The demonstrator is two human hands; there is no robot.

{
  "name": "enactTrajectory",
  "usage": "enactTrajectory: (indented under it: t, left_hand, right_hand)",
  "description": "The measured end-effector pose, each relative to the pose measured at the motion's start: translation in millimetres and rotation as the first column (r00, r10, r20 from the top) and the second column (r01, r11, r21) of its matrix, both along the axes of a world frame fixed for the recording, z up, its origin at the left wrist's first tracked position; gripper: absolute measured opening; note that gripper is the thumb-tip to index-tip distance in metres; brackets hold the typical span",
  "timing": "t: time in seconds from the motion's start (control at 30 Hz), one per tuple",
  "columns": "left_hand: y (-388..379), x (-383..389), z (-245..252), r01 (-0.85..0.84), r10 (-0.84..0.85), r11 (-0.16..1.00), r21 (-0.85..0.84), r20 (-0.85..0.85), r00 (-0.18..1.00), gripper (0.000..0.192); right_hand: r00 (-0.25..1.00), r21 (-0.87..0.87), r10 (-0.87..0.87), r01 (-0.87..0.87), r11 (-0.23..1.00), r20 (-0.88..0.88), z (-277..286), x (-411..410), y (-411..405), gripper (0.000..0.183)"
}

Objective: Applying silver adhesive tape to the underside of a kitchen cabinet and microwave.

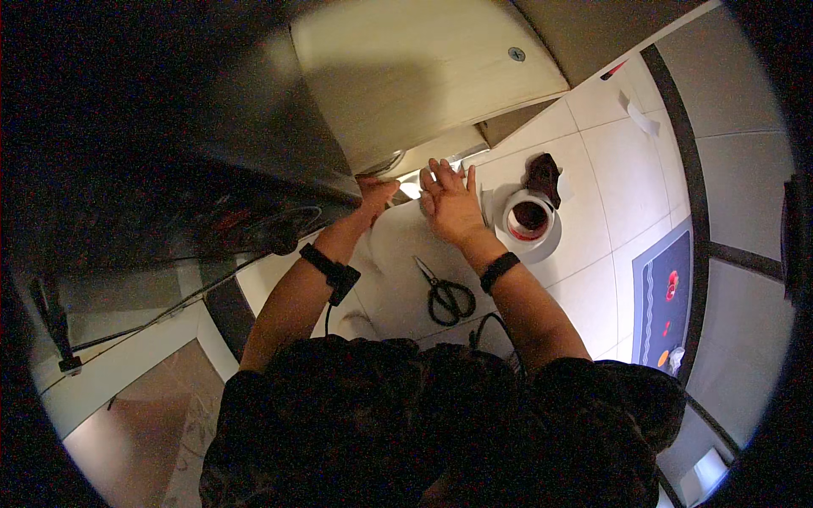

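My left hand [379,192] reaches in under the edge of a pale panel; its fingers are partly hidden, and whether they hold anything does not show. Beside it on the right, my right hand [450,197] lies back up with fingers spread, near a bright light and a shiny metal strip [471,152] at the panel's foot. Scissors with black handles [451,303] lie on the tiled floor between my forearms. Right of my right hand stands a roll of white tape [529,219], with a dark crumpled cloth-like thing [543,173] touching it.
A pale panel with a screw [516,54] hangs over the hands. Dark equipment fills the left, with a cable [159,317] running below it. A blue-grey mat [664,298] lies at the right, and a white strip [643,119] lies farther up the floor. A dark cable curves beside my right forearm.
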State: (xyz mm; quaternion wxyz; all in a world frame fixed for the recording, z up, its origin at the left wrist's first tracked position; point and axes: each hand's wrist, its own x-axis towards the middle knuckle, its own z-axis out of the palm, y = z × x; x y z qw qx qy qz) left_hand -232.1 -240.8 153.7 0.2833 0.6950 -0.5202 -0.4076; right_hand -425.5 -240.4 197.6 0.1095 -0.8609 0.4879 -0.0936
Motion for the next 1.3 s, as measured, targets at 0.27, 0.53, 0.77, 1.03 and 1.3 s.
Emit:
enactTrajectory:
  t: [0.27,0.53,0.77,1.03,1.3]
  left_hand:
    - [12.7,-14.5,12.0,-0.119,0.266,0.915,0.386,-0.354,0.897,0.022]
    - [16.1,-60.1,67.0,0.023,-0.010,0.994,-0.106,0.123,0.992,0.023]
    - [26.0,-74.3,48.5,0.102,-0.053,0.970,-0.221,0.216,0.975,0.019]
    - [30.3,-79.8,46.8,0.112,-0.080,0.984,-0.135,0.222,0.972,0.016]
    - [18.0,-26.1,64.7,-0.077,0.125,0.943,0.322,-0.129,0.984,0.031]
  right_hand:
    - [0.996,0.036,0.087,-0.087,0.996,0.012,1.6,-9.8,-6.3,0.043]
    - [0.991,0.083,0.131,-0.128,0.988,-0.036,1.3,-16.6,-13.2,0.049]
    - [0.988,0.134,0.152,-0.148,0.980,-0.023,5.3,-17.5,-14.1,0.052]
    - [0.984,0.118,0.152,-0.141,0.983,-0.088,1.0,-18.7,-13.5,0.055]
    - [0.990,0.101,0.122,-0.115,0.988,-0.073,4.7,-13.2,-12.8,0.045]
